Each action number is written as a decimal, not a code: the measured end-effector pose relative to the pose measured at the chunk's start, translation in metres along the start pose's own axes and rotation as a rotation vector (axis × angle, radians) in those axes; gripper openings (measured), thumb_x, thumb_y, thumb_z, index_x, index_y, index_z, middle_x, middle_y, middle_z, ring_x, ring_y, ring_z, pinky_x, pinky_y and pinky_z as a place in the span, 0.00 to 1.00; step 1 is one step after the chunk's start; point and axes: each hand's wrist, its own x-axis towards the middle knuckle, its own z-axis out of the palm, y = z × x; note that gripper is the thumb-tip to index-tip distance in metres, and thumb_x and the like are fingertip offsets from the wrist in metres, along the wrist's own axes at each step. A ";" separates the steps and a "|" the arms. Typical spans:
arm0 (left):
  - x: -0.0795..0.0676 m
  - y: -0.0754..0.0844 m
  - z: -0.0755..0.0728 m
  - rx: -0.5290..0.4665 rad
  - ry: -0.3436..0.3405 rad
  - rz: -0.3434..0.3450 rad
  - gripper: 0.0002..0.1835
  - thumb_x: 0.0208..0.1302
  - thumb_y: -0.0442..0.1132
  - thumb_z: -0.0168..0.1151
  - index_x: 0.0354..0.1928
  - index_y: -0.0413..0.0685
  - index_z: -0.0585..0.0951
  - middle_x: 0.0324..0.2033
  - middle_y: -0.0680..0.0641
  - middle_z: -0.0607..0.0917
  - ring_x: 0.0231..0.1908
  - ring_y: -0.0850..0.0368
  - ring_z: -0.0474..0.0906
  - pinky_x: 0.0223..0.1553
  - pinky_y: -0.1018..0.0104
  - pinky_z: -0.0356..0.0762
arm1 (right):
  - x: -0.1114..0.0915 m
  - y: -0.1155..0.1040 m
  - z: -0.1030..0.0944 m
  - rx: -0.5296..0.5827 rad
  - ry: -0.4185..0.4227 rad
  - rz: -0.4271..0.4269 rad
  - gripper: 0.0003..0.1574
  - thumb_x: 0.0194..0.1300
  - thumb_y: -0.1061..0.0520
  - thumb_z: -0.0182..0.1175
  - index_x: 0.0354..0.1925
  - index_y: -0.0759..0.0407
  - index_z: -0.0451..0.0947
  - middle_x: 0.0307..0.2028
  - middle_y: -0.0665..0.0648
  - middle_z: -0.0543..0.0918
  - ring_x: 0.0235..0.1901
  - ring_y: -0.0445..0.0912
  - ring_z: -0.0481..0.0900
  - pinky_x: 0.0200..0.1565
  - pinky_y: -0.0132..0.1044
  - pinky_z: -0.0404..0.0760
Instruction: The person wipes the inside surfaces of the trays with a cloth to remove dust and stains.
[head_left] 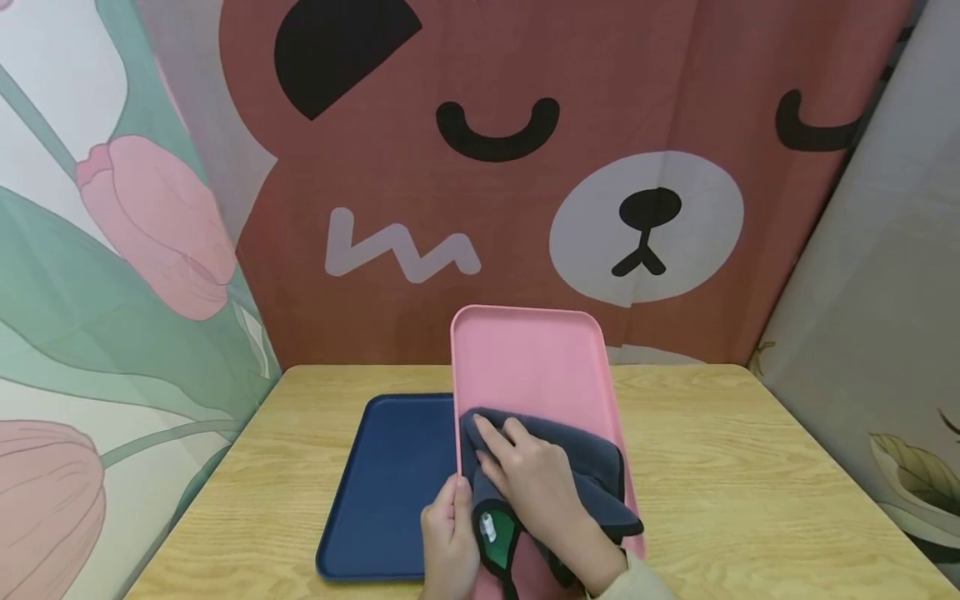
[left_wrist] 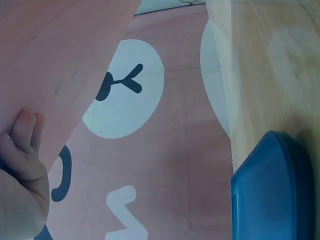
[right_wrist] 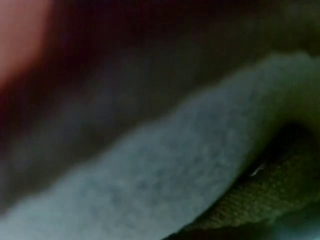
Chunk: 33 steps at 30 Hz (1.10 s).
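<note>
A pink rectangular tray point(head_left: 528, 358) is held tilted up over the table. My left hand point(head_left: 450, 533) grips its left edge, thumb on the front; in the left wrist view the fingers point(left_wrist: 25, 132) lie against its underside point(left_wrist: 60, 65). On the tray's inner face, my right hand point(head_left: 536, 479) holds a dark grey-blue cloth point(head_left: 592, 454) with black edging against the surface. A green patch with a white label point(head_left: 495, 533) shows on the bunched cloth below the hand. The right wrist view is dark and blurred, mostly close-up greyish fabric point(right_wrist: 165, 165).
A dark blue tray point(head_left: 393, 492) lies flat on the wooden table point(head_left: 720, 483), partly behind the pink one. A brown curtain with a bear print point(head_left: 510, 192) hangs behind the table; patterned cloths flank both sides.
</note>
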 end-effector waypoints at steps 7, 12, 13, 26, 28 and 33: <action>-0.001 0.000 0.001 -0.029 0.002 -0.018 0.14 0.63 0.21 0.44 0.24 0.43 0.74 0.13 0.61 0.62 0.13 0.72 0.57 0.12 0.78 0.58 | -0.004 0.004 0.000 -0.006 0.033 0.001 0.25 0.43 0.58 0.70 0.44 0.57 0.79 0.20 0.50 0.66 0.11 0.35 0.56 0.14 0.22 0.55; -0.001 -0.001 0.001 -0.025 0.008 -0.008 0.14 0.62 0.21 0.45 0.23 0.43 0.74 0.14 0.62 0.61 0.14 0.71 0.57 0.13 0.79 0.58 | -0.005 0.005 0.000 0.010 0.054 0.017 0.24 0.43 0.59 0.70 0.43 0.56 0.80 0.20 0.49 0.66 0.11 0.35 0.56 0.14 0.22 0.55; -0.001 -0.001 0.001 -0.023 0.005 -0.012 0.14 0.62 0.21 0.45 0.23 0.43 0.73 0.14 0.62 0.60 0.14 0.72 0.56 0.12 0.79 0.57 | -0.005 0.006 0.000 0.009 0.055 0.019 0.24 0.43 0.59 0.70 0.43 0.56 0.80 0.20 0.49 0.66 0.11 0.35 0.56 0.14 0.22 0.55; 0.002 0.004 -0.003 -0.012 0.034 0.014 0.15 0.60 0.19 0.46 0.22 0.43 0.73 0.13 0.61 0.63 0.15 0.71 0.59 0.14 0.78 0.61 | -0.008 0.015 -0.001 0.008 0.038 0.095 0.24 0.46 0.57 0.69 0.45 0.57 0.79 0.21 0.49 0.69 0.10 0.34 0.57 0.13 0.23 0.55; 0.003 0.005 -0.003 -0.012 0.029 -0.006 0.16 0.61 0.20 0.45 0.20 0.43 0.70 0.12 0.62 0.60 0.13 0.73 0.54 0.12 0.79 0.57 | -0.008 0.017 -0.001 0.013 0.036 0.108 0.24 0.47 0.57 0.68 0.45 0.57 0.79 0.21 0.49 0.69 0.10 0.34 0.56 0.13 0.23 0.55; 0.004 0.006 -0.003 0.007 0.029 -0.030 0.19 0.62 0.21 0.45 0.16 0.45 0.63 0.11 0.61 0.56 0.12 0.75 0.48 0.09 0.78 0.50 | -0.009 0.023 0.000 0.007 0.047 0.126 0.24 0.47 0.58 0.68 0.46 0.59 0.78 0.21 0.50 0.68 0.10 0.34 0.57 0.13 0.24 0.56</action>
